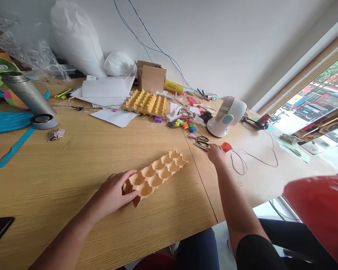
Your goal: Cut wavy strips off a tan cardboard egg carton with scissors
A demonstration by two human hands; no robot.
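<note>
My left hand [119,191] grips the near end of a tan pulp egg-carton strip [154,174], thumb on the near side and fingers at the far side. The strip lies slantwise on the table, its two rows of cups facing up. My right hand [216,153] is stretched out to the right, over the end of a metal-bladed tool [200,145]. Its fingertips are hidden, so any hold on that tool does not show. Just beyond lie black-handled scissors [202,138]. An orange-red object [227,146] sits right beside the hand.
A white fan [227,117] stands beyond my right hand, near a loose white cable [246,167]. Further back are a yellow egg tray [145,103], coloured clay packs [185,126] and a cardboard box [151,77]. A steel flask [28,93] leans at left. A red-clad person [318,213] is at right.
</note>
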